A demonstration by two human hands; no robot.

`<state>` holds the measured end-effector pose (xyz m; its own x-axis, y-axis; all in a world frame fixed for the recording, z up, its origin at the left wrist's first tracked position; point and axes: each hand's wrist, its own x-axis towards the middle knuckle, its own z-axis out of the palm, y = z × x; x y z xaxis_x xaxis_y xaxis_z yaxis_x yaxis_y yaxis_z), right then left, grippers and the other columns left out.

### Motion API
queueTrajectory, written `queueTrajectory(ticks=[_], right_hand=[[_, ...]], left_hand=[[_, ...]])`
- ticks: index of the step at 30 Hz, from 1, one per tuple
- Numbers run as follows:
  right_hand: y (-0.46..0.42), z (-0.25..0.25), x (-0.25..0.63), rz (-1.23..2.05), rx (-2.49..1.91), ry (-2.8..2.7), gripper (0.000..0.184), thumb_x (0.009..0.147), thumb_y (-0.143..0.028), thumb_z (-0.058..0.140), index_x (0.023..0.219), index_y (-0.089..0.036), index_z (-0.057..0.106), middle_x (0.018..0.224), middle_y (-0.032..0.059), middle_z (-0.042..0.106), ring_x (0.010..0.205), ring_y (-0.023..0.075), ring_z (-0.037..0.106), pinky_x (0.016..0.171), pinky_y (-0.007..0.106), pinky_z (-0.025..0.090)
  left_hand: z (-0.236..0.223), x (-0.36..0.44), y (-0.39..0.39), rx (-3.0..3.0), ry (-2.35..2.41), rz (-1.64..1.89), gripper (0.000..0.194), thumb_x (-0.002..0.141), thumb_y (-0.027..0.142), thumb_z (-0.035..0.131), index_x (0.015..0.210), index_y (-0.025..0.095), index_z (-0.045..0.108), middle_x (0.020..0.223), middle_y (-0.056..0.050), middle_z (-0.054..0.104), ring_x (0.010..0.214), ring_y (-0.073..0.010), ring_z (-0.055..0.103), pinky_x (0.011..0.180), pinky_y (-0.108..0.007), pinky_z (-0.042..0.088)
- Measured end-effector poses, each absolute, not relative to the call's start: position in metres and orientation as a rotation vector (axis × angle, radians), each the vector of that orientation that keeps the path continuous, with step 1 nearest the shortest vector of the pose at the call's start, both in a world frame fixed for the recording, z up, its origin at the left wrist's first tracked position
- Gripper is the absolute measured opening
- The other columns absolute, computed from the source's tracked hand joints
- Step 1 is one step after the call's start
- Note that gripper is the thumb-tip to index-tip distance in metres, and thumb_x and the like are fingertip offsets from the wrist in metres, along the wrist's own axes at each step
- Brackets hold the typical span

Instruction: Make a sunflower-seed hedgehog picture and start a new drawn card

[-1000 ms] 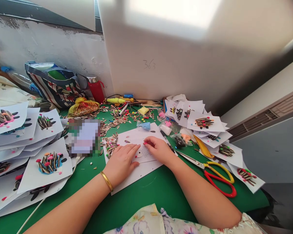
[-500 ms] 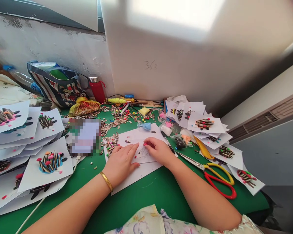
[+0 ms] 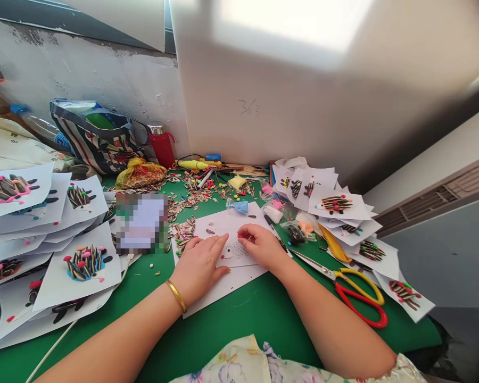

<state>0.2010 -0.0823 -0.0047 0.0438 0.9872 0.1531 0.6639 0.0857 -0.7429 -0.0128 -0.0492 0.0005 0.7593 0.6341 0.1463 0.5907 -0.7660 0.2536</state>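
Note:
My left hand (image 3: pixel 199 264) lies flat on a small white card (image 3: pixel 245 259), fingers stretched and thumb apart. Printed on that card is a hedgehog outline (image 3: pixel 238 250) with a red dab at its nose. My right hand (image 3: pixel 261 246) hovers over the card's upper part, thumb and fingertips pinched on a small bit of red clay (image 3: pixel 239 235). Beneath the card is a larger white sheet (image 3: pixel 207 298), with striped sunflower seeds (image 3: pixel 183 234) heaped on its left corner. The fingers partly cover the drawing.
Hedgehog pictures made with seeds are stacked at left (image 3: pixel 77 292) and right (image 3: pixel 339 205). Open scissors (image 3: pixel 337 274) lie right of my forearm. Bags of coloured clay (image 3: pixel 293 232) sit behind my right hand. A blurred phone (image 3: pixel 143 221) with a cable lies left; a red bottle (image 3: pixel 162 149) stands behind.
The view has shifted slightly, so the surroundings appear a little further right. Both hands keep nearly the same pose on the card, the right still pinching the red clay.

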Motion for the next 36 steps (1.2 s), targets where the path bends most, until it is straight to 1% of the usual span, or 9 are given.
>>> queueTrajectory(ticks=[3,5,10,14,17,23,27,31,36], right_hand=[[-0.081,-0.002,0.202,0.474,-1.671,-1.765,0.008,0.086,-0.026,0.061,0.090,-0.022,0.065,0.083,0.0009,0.065,0.079,0.0167,0.058,0.072,0.030,0.046],[-0.079,-0.003,0.205,0.408,-1.683,-1.786,0.008,0.086,-0.023,0.060,0.091,-0.022,0.066,0.084,0.0015,0.065,0.080,0.0171,0.057,0.073,0.030,0.045],[-0.073,-0.011,0.213,0.280,-1.692,-1.788,0.024,0.087,-0.014,0.053,0.107,-0.021,0.065,0.101,0.0052,0.067,0.095,0.0196,0.059,0.086,0.034,0.047],[-0.071,-0.015,0.216,0.192,-1.754,-1.829,0.033,0.088,-0.018,0.054,0.120,-0.020,0.062,0.115,0.0078,0.065,0.108,0.0224,0.056,0.097,0.038,0.044],[-0.072,-0.015,0.215,0.169,-1.828,-1.881,0.038,0.087,-0.021,0.056,0.125,-0.020,0.061,0.123,0.0085,0.062,0.115,0.0243,0.054,0.101,0.041,0.042],[-0.074,-0.012,0.213,0.173,-1.886,-1.904,0.040,0.088,-0.024,0.056,0.128,-0.023,0.059,0.130,0.0063,0.061,0.119,0.0252,0.053,0.102,0.044,0.041],[-0.074,-0.011,0.212,0.185,-1.872,-1.908,0.039,0.088,-0.025,0.056,0.127,-0.022,0.060,0.132,0.0055,0.061,0.121,0.0248,0.053,0.102,0.043,0.041],[-0.075,-0.009,0.213,0.178,-1.863,-1.897,0.044,0.088,-0.024,0.055,0.132,-0.021,0.055,0.131,0.0058,0.061,0.119,0.0244,0.054,0.102,0.042,0.042],[-0.075,-0.001,0.227,0.013,-1.883,-1.829,0.041,0.088,-0.024,0.052,0.129,-0.022,0.058,0.130,0.0063,0.061,0.119,0.0245,0.052,0.102,0.041,0.040]], left_hand=[[0.000,-0.012,-0.049,2.768,0.977,0.331,0.068,0.083,0.034,0.066,0.143,0.023,0.036,0.136,-0.009,0.056,0.122,-0.0265,0.053,0.105,-0.047,0.029],[0.000,-0.012,-0.049,2.770,0.977,0.333,0.068,0.082,0.034,0.067,0.143,0.023,0.037,0.136,-0.009,0.056,0.122,-0.0268,0.053,0.105,-0.047,0.029],[0.001,-0.012,-0.049,2.770,0.972,0.357,0.068,0.082,0.033,0.067,0.142,0.023,0.037,0.135,-0.009,0.057,0.121,-0.0269,0.054,0.104,-0.047,0.031],[0.001,-0.012,-0.049,2.773,0.968,0.353,0.068,0.082,0.033,0.067,0.142,0.023,0.038,0.134,-0.010,0.058,0.120,-0.0273,0.054,0.103,-0.047,0.031],[0.000,-0.011,-0.048,2.774,0.965,0.352,0.069,0.082,0.034,0.068,0.142,0.022,0.038,0.134,-0.010,0.058,0.120,-0.0273,0.054,0.104,-0.047,0.031],[0.000,-0.012,-0.048,2.770,0.964,0.358,0.068,0.082,0.034,0.068,0.142,0.022,0.038,0.134,-0.010,0.058,0.121,-0.0273,0.054,0.104,-0.048,0.030],[0.001,-0.011,-0.048,2.761,0.973,0.336,0.069,0.081,0.033,0.069,0.141,0.021,0.038,0.134,-0.010,0.057,0.121,-0.0269,0.054,0.105,-0.048,0.030],[0.003,-0.011,-0.048,2.755,0.979,0.315,0.069,0.081,0.034,0.069,0.142,0.021,0.037,0.135,-0.010,0.057,0.121,-0.0270,0.054,0.105,-0.048,0.029],[0.003,-0.011,-0.048,2.749,0.981,0.306,0.069,0.082,0.035,0.067,0.142,0.021,0.037,0.135,-0.011,0.057,0.122,-0.0267,0.053,0.105,-0.048,0.028]])
